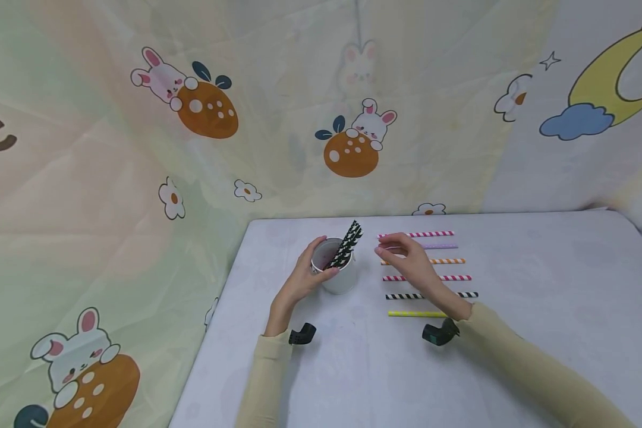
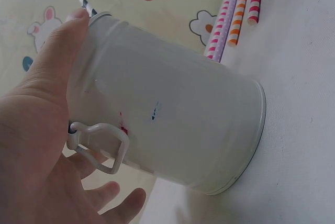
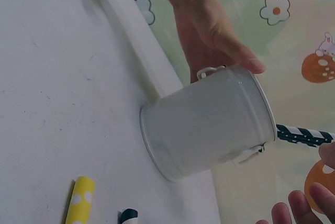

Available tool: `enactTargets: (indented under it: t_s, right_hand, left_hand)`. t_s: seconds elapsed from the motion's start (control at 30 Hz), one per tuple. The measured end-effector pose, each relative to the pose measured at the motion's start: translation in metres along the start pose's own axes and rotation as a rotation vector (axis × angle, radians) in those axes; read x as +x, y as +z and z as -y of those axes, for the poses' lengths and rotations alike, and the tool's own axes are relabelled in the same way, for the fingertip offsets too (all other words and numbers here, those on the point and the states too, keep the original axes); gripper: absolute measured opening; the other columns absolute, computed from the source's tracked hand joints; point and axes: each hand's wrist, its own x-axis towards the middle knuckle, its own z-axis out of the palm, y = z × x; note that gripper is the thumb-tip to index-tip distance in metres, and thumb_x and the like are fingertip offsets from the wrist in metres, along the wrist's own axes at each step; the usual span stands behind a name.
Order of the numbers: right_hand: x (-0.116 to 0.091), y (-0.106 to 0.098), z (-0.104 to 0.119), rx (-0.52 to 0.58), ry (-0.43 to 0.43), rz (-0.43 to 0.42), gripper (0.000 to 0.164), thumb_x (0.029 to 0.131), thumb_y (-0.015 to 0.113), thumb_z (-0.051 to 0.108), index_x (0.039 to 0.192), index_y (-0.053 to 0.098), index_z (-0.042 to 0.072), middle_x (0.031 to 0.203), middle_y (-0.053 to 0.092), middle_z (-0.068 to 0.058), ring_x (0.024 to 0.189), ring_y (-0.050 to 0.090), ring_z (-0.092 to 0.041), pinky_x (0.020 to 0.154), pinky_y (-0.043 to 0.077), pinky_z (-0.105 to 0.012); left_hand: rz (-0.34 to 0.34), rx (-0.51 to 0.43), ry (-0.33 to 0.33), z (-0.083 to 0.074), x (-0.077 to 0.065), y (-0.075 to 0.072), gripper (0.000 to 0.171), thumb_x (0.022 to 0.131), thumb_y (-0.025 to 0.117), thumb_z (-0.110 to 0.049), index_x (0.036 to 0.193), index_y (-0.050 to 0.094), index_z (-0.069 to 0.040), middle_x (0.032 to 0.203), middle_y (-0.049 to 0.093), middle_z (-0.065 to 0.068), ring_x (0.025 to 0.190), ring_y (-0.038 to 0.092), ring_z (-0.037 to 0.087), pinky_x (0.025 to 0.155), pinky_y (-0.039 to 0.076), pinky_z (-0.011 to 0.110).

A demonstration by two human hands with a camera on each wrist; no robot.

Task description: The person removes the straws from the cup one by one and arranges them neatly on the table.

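A small white metal bucket (image 1: 339,282) stands on the table, with a few black-and-white patterned paper straws (image 1: 346,244) leaning out over its right rim. My left hand (image 1: 302,276) grips the bucket near the top, thumb at the rim and fingers round the far side. In the left wrist view a bucket handle loop (image 2: 112,148) shows beside that palm. To the right of the bucket, my right hand (image 1: 406,258) hovers over the row of laid-out straws, fingers loosely bent and holding nothing. Its spread fingertips (image 3: 298,203) appear near the straw tops in the right wrist view.
Several paper straws lie side by side right of the bucket: pink-striped (image 1: 441,233), lilac (image 1: 444,246), orange-striped (image 1: 452,261), red-striped (image 1: 460,277), black-striped (image 1: 401,296) and yellow dotted (image 1: 412,314). Behind the white table (image 1: 540,267) hangs a cartoon-printed cloth (image 1: 278,119).
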Motion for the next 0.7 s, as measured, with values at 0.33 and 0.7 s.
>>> enactTargets:
  t_s: [0.33,0.7]
  right_hand:
    - [0.008,0.019,0.007,0.041,-0.031,0.018,0.045,0.094,0.07,0.039,0.126,0.063,0.009,0.126,0.066,-0.01,0.121,0.06,-0.031,0.102,0.049,-0.05]
    - [0.014,0.039,0.009,0.063,-0.04,0.018,0.031,0.095,0.07,0.028,0.119,0.066,0.01,0.123,0.066,-0.009,0.118,0.061,-0.028,0.1,0.05,-0.049]
  left_hand:
    - [-0.037,0.018,-0.001,0.029,0.009,0.004,0.087,0.085,0.08,-0.04,0.156,0.029,-0.033,0.155,0.041,0.008,0.142,0.039,0.028,0.115,0.029,0.06]
    - [-0.035,0.018,0.005,0.03,0.01,0.004,0.087,0.084,0.079,-0.044,0.155,0.03,-0.035,0.153,0.042,0.006,0.141,0.04,0.027,0.116,0.03,0.058]
